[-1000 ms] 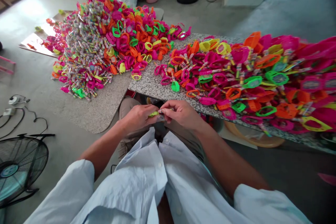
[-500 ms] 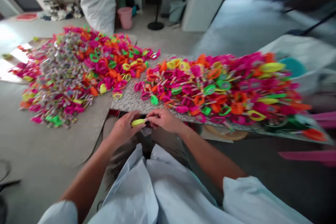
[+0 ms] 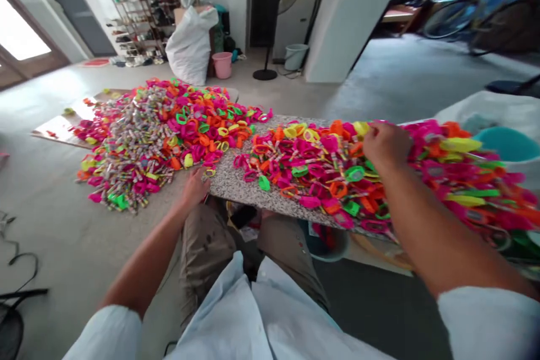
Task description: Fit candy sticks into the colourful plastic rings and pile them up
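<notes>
The right hand (image 3: 386,143) reaches into the plastic rings (image 3: 320,171) heaped on the tabletop (image 3: 236,185), fingers hidden, grip unclear. The left hand (image 3: 194,188) rests at the tabletop's edge, fingers loosely curled, steadying.

No text, label or number can be read; the wrappers in the floor heap (image 3: 126,140) beside the granite slab (image 3: 236,185) perhaps carry print, too small to tell.
</notes>
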The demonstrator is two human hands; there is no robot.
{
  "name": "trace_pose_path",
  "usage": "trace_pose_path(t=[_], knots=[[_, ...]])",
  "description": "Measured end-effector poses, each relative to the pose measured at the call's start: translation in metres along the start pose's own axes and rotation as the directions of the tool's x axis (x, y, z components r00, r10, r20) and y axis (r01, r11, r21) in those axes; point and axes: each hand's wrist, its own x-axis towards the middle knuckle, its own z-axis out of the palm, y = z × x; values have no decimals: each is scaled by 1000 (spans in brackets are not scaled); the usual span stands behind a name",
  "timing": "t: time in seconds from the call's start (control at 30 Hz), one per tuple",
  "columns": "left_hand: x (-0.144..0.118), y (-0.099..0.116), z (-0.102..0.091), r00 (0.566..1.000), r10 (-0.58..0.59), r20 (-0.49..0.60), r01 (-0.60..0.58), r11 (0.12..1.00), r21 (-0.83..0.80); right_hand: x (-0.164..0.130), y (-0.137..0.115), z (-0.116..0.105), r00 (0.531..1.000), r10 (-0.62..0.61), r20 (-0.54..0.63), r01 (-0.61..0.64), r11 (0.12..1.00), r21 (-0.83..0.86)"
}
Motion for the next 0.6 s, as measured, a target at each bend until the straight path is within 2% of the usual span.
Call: trace_pose_path(t=[0.07, 0.1, 0.17, 0.23, 0.33, 0.4, 0.47, 0.5, 0.53, 0.6], knots=[[11, 0, 5, 999, -17, -41, 20, 998, 61, -6, -13, 3, 1000, 23, -7, -23, 1000, 7], [15, 1, 7, 1000, -2, -21, 4, 996, 89, -11, -26, 4, 1000, 13, -19, -13, 1000, 29], [19, 1, 11, 1000, 16, 23, -20, 990, 139, -29, -64, 9, 991, -128, -36, 132, 983, 125], [19, 0, 15, 998, 43, 55, -51, 985, 164, -54, -111, 18, 953, -302, -4, 293, 921, 256], [16, -8, 17, 997, 74, 28, -77, 993, 86, -99, -185, 39, 839, -534, 106, 421, 760, 495], [12, -19, 17, 999, 28, -18, -28, 1000, 3, -128, -228, 51, 725, -654, 216, 430, 674, 601], [7, -34, 15, 998, -40, -41, 39, 998, -43, -152, -266, 63, 608, -708, 359, 410, 668, 621], [3, -41, 13, 997, -64, -45, 61, 997, -48, -161, -283, 70, 564, -707, 426, 398, 685, 610], [0, -48, 11, 995, -80, -52, 77, 996, -48, -168, -300, 76, 535, -700, 473, 390, 701, 597], [-8, -61, 6, 991, -112, -76, 109, 993, -41, -177, -331, 91, 505, -682, 529, 379, 726, 575]])
